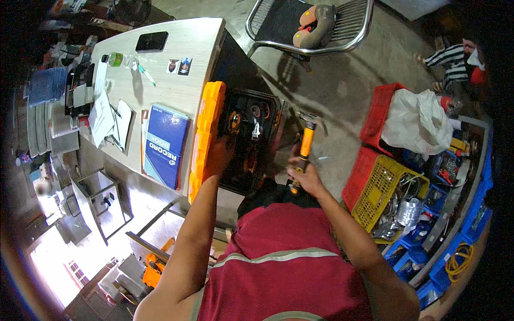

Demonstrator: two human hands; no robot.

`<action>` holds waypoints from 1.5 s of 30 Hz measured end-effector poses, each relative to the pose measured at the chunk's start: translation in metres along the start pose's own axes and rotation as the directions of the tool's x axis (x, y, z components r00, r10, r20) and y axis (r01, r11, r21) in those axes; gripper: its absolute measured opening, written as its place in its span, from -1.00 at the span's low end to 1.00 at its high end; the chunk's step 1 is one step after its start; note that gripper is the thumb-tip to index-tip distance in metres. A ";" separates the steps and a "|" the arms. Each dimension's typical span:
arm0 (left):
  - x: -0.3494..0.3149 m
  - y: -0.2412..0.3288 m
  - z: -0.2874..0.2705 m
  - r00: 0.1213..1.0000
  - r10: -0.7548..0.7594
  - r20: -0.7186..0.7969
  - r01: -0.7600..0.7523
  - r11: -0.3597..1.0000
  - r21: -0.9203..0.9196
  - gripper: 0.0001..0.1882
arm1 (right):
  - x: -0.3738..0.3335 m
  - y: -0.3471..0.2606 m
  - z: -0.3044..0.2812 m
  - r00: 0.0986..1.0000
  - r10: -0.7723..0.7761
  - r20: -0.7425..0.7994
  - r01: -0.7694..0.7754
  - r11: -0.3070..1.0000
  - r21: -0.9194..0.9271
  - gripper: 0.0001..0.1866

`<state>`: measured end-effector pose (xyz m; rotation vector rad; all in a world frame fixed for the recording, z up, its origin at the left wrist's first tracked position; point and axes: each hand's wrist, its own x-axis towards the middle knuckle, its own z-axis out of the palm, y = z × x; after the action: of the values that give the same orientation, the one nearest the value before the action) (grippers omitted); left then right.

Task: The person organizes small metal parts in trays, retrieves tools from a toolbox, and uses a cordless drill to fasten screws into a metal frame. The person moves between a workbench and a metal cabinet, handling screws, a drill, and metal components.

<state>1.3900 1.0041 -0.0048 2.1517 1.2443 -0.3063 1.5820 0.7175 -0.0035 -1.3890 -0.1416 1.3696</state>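
Right arm: bent at the elbow, forearm angled forward and inward from the lower right. Right hand (306, 175) closed around the grip of a hammer (307, 142), thumb side toward the body's midline. Hammer is held just right of the toolbox (257, 93), head pointing away from the body, butt end near the waist.

Left arm: extended forward, bent slightly at the elbow. Left hand (221, 154) at the left side of the toolbox, partly inside it. Fingers lost in shadow; cannot tell whether they are closed or on anything.

Materials: hammer head grey metal with a curved claw; handle yellow-orange with black bands. Toolbox interior black and roughly rectangular, with loose tools in dark and orange tones, poorly lit. Orange panel (208, 125) along its left edge, ribbed and stepped, plastic-looking.

Table (195, 59) to the left: pale, fine streaked grain. On it, a blue book (167, 145), flat and rectangular, and a glossy black phone (151, 41). Beyond the toolbox, a chair (363, 24) with a bent shiny metal frame. At right, a yellow crate (369, 195) with lattice walls, holding shiny metal pieces; near it, a white sack (416, 123), crumpled. Floor (342, 96) grey, smooth, stained.
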 end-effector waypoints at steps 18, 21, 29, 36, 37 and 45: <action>0.003 0.018 -0.005 0.961 0.180 -0.209 -0.218 0.960 -0.175 -0.50 | 0.102 0.029 0.168 0.834 -0.176 -0.522 -0.085 0.895 -0.438 -0.46; -0.014 0.025 -0.006 0.939 0.249 -0.236 -0.287 0.948 -0.140 -0.44 | 0.095 0.022 0.136 0.857 -0.090 -0.507 -0.134 0.912 -0.388 -0.53; -0.032 -0.006 0.033 0.617 0.779 0.111 -0.776 0.579 0.248 -0.45 | 0.066 0.005 0.072 0.924 0.043 -0.380 0.004 0.992 0.123 -0.76; -0.035 -0.013 0.064 0.972 0.233 -0.008 -0.231 0.959 -0.163 -0.57 | 0.064 0.026 0.075 0.967 0.033 -0.251 -0.020 0.998 0.057 -0.77; -0.035 -0.011 0.065 0.997 0.055 0.051 -0.048 0.990 -0.132 -0.53 | 0.062 0.028 0.079 0.965 0.071 -0.251 -0.050 0.995 0.090 -0.77; -0.032 0.007 0.073 0.741 0.021 0.672 0.008 0.999 -0.039 -0.39 | 0.063 0.034 0.090 0.948 0.058 -0.314 -0.059 0.998 0.007 -0.77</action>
<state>1.3865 0.9340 -0.0427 1.7447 0.7977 -0.9561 1.5150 0.8035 -0.0397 -1.6049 0.1100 1.1771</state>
